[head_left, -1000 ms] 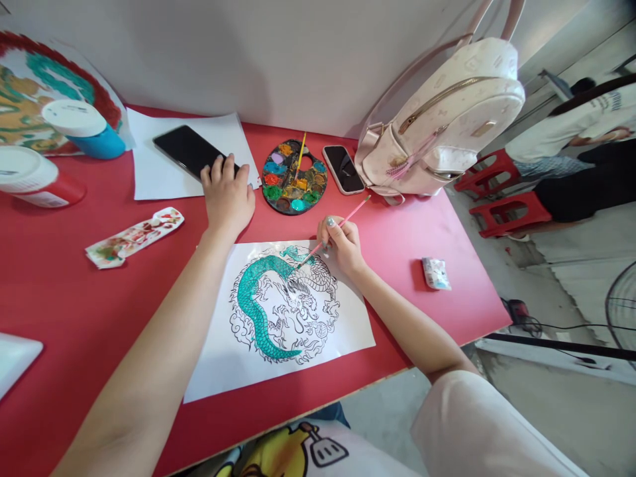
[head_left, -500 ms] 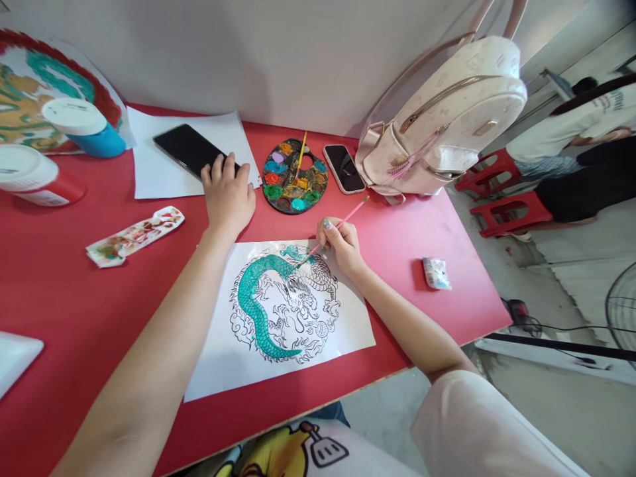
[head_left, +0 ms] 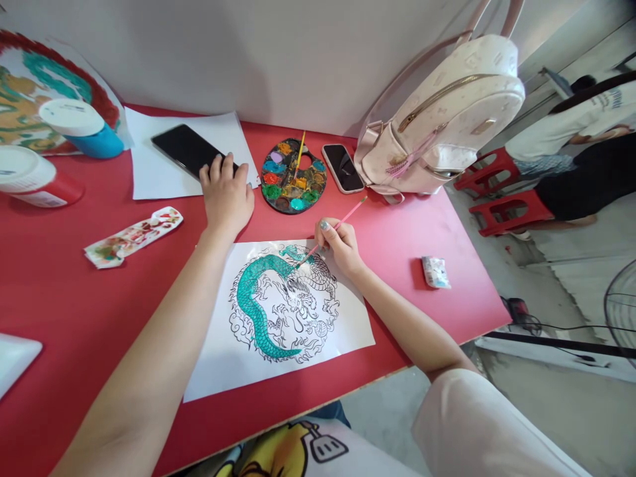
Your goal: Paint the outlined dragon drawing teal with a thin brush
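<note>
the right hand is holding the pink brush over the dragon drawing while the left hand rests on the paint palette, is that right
Not quite: the left hand isn't on the paint palette. The head view shows its fingers on the large black phone. The right hand does hold the pink brush over the dragon drawing.

Since a second ago, our right hand (head_left: 342, 246) has shifted a little leftward and toward us. The pink brush (head_left: 354, 212) we grip has moved with it, its back end now slightly lower and further left. Our view has turned a touch, so the blue bottle (head_left: 102, 140) appears slightly further left.
</note>
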